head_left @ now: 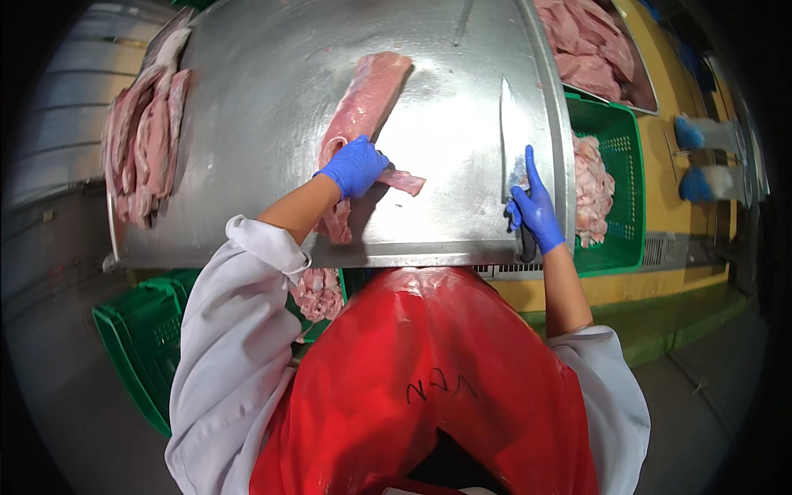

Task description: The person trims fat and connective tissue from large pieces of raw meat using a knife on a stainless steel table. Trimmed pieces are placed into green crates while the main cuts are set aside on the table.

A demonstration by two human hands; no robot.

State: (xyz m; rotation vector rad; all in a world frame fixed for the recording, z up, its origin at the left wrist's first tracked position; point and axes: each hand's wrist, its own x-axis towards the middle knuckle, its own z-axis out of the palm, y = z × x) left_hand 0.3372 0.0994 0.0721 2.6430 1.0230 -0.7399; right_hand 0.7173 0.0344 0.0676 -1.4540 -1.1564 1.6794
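Note:
A long piece of pink meat (371,95), like a loin, lies slantwise on the steel table (247,107). My left hand (356,167), in a blue glove, is closed on its near part. A narrow strip of meat (404,182) sticks out to the right from under that hand, and more meat hangs toward the near edge; whether these are joined is hidden. At the table's right side my right hand (535,210), also blue-gloved, holds a knife (507,136) by its black handle. One finger stretches forward, and the blade points away from me, apart from the meat.
Long meat strips (148,140) lie over the table's left edge. To the right stand a green crate (631,219) with pale trimmings and a metal tray (650,95) of meat cuts. Another green crate (136,355) sits low at left. A thin rod (464,23) lies at the far side.

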